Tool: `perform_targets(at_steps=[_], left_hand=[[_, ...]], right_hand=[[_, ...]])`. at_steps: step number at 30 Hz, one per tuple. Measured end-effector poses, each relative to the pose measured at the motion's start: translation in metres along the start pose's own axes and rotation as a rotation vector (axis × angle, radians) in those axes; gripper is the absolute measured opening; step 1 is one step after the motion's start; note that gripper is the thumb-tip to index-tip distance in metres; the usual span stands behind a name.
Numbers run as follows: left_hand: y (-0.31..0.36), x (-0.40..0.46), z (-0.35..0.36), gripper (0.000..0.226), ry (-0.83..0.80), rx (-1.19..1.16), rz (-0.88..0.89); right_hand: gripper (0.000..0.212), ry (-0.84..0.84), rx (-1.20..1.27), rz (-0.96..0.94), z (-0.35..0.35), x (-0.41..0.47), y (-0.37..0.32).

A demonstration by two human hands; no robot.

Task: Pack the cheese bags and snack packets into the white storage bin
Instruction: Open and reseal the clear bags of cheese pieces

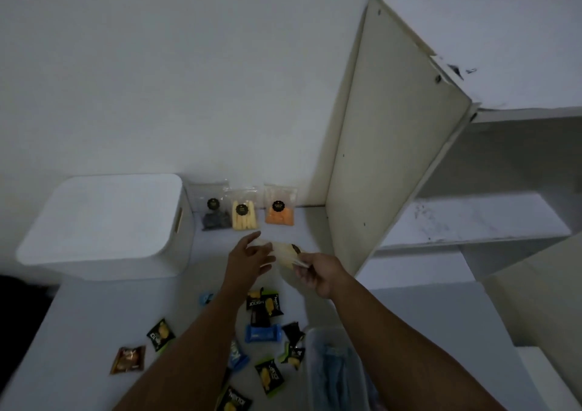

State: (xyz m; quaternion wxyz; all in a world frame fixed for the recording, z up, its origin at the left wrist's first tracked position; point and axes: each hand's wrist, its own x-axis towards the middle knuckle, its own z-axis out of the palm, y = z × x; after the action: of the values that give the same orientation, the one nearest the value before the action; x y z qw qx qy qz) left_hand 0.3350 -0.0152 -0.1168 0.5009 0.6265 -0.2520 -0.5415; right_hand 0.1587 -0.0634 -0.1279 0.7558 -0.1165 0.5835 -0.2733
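With snack packets (264, 335) scattered along the floor's near edge, a pale cheese bag (288, 253) was pinched by the right hand (318, 273) and met by the left hand's (248, 261) relaxed fingers mid-floor, three bags (242, 210) stood against the wall, and opening the lidded white storage bin (104, 224) at the far left was judged the next need.

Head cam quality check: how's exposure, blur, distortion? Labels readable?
Head view: dim and underexposed, with a grey cast on the white bin and wall; wide-angle bending shows on the shelf unit; the clear bag between the left hand and right hand is smeared by motion; the standing cheese bags have unreadable labels; the snack packets show partly legible print.
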Motion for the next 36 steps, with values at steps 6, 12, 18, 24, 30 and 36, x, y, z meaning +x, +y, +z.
perform_targets(at_steps=[6, 12, 18, 24, 30, 36], left_hand=[[0.001, -0.018, -0.001, 0.060, 0.032, -0.113, -0.004], [0.005, -0.027, -0.004, 0.054, 0.126, -0.020, 0.034], [-0.001, -0.027, -0.032, 0.056, 0.211, 0.578, 0.191], [0.004, -0.025, -0.055, 0.014, 0.077, 1.063, 0.408], [0.023, -0.022, -0.054, 0.016, 0.003, 0.940, 0.315], [0.034, -0.027, -0.065, 0.017, -0.061, 0.841, 0.282]], right_hand=[[0.016, -0.107, 0.114, 0.102, 0.004, -0.015, 0.010], [0.018, -0.151, 0.171, 0.165, 0.012, -0.017, 0.020], [0.022, -0.153, -0.078, 0.083, 0.025, -0.027, 0.025], [0.030, -0.148, -0.222, -0.109, 0.042, -0.037, 0.009], [0.061, -0.117, -0.385, -0.289, 0.063, -0.043, 0.021], [0.034, 0.001, -0.516, -0.436, 0.092, -0.049, 0.036]])
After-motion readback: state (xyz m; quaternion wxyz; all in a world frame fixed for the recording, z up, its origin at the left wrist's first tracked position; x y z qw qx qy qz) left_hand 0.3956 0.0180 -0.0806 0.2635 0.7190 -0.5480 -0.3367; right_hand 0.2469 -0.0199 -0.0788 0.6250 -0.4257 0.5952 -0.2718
